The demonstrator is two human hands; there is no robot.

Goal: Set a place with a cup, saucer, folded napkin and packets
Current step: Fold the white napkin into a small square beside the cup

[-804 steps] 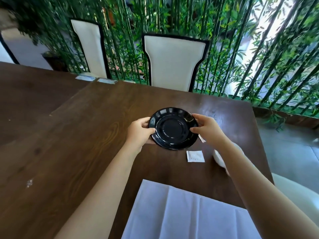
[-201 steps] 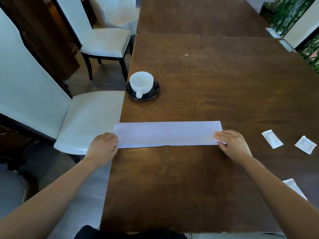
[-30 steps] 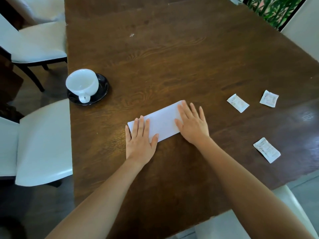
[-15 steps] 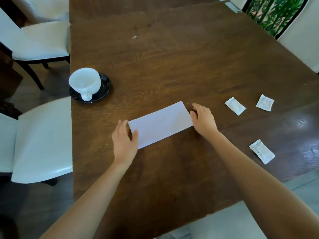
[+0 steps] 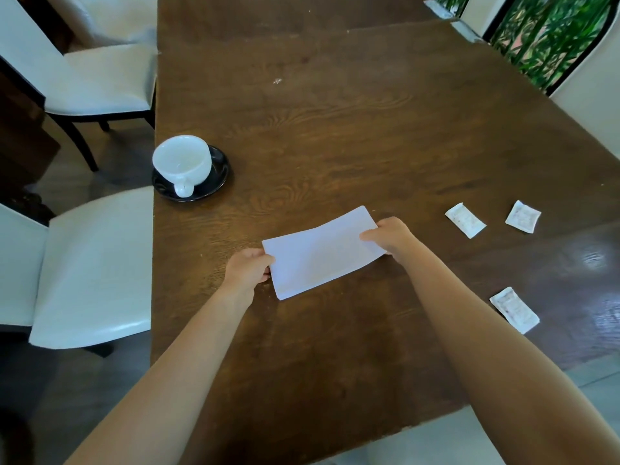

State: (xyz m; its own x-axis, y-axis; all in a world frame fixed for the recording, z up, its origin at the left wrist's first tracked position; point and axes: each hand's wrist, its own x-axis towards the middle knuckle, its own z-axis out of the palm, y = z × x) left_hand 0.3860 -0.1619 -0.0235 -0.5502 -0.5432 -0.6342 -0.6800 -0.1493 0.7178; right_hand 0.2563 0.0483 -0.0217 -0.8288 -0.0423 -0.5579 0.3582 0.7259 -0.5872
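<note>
A white napkin [image 5: 322, 252], folded into a rectangle, is held by its two short ends just above the brown table [image 5: 352, 122]. My left hand [image 5: 247, 270] pinches its left end and my right hand [image 5: 391, 237] pinches its right end. A white cup [image 5: 183, 161] stands on a black saucer [image 5: 214, 182] near the table's left edge, its handle pointing toward me. Three white packets lie on the right: one [image 5: 465, 219], another [image 5: 522, 217] beside it, and a third [image 5: 514, 309] nearer to me.
Two white-cushioned chairs stand along the left side, one near [image 5: 90, 266] and one farther back [image 5: 97, 78]. Green plants behind a dark frame [image 5: 550, 35] fill the top right corner. The table's near edge runs diagonally at the bottom right.
My hands went from pressing flat on the napkin to resting beside its ends, and now each grips an end, with the napkin's edges raised off the table.
</note>
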